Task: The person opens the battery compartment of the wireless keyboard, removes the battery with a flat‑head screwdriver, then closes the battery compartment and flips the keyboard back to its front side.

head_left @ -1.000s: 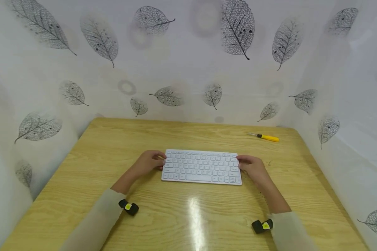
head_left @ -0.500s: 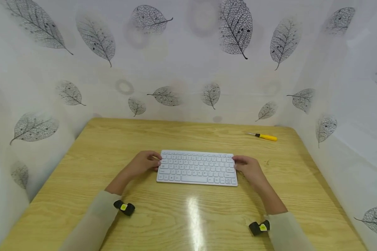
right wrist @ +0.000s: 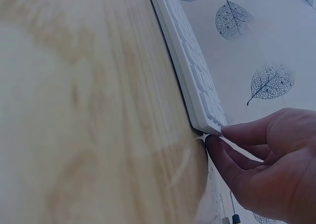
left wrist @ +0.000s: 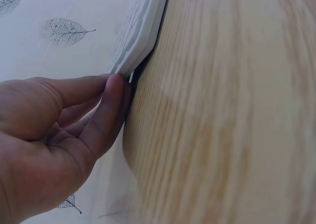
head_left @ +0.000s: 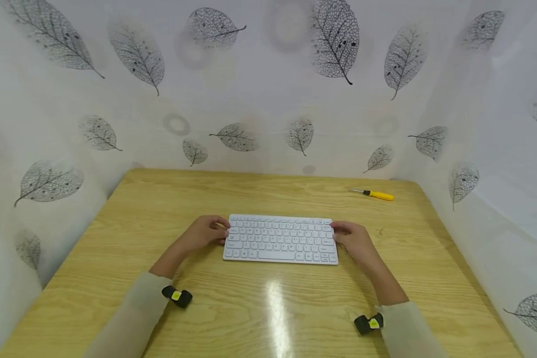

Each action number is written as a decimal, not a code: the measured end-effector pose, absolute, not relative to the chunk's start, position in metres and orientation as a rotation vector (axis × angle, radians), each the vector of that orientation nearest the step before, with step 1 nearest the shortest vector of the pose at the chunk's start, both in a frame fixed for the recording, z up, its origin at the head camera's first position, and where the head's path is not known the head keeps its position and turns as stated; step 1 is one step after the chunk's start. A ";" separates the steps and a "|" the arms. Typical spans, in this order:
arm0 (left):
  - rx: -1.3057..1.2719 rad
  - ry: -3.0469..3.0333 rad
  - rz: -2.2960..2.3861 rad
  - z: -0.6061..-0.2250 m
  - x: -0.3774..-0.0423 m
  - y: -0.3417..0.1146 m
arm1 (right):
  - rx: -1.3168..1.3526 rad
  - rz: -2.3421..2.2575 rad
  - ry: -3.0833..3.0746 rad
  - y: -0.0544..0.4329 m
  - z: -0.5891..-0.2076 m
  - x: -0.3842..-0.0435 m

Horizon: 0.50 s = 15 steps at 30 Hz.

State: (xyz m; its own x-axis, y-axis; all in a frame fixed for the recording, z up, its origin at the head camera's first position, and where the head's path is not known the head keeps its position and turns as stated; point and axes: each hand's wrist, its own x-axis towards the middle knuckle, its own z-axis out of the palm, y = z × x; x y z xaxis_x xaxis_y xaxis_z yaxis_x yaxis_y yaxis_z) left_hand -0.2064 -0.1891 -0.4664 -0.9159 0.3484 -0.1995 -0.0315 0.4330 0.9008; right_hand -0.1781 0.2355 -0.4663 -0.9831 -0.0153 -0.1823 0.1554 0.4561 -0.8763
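Observation:
A white compact keyboard point(head_left: 280, 239) lies keys up near the middle of the wooden table, its long side facing the person. At its left end my left hand point(head_left: 204, 232) pinches the edge, thumb toward the key side and fingertips low at the side. Seen from the left wrist, the hand point(left wrist: 64, 125) has its fingertips right at the keyboard's corner point(left wrist: 140, 51). My right hand point(head_left: 354, 239) pinches the opposite short edge. In the right wrist view, thumb and fingertips of that hand point(right wrist: 276, 159) meet at the corner of the keyboard point(right wrist: 195, 80), close over the tabletop.
A screwdriver point(head_left: 379, 195) with a yellow handle lies behind the keyboard, toward the table's back right. White sheeting point(head_left: 259, 89) printed with dark leaves stands around the back and sides of the wooden table point(head_left: 232, 308). Black wrist cameras point(head_left: 177, 296) sit on both sleeves.
Since a second ago the keyboard and both hands have shifted slightly left, while the head view also drifted a little. Over the last half second everything stays nearly still.

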 end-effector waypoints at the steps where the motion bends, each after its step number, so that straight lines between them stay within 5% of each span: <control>1: 0.266 2.331 1.484 -0.466 -0.206 -0.189 | 0.125 -1.553 2.536 0.236 -0.466 -0.178; 15: 0.236 2.322 1.499 -0.469 -0.207 -0.189 | 0.143 -1.546 2.534 0.235 -0.466 -0.178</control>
State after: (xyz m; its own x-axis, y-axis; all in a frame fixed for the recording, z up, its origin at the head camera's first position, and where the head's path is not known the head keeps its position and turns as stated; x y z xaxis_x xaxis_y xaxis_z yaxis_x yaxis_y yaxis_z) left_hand -0.2071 -0.1885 -0.4686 -0.9191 0.3321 -0.2123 -0.0567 0.4216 0.9050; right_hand -0.1783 0.2353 -0.4659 -0.9810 -0.0067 -0.1938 0.1693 0.4580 -0.8727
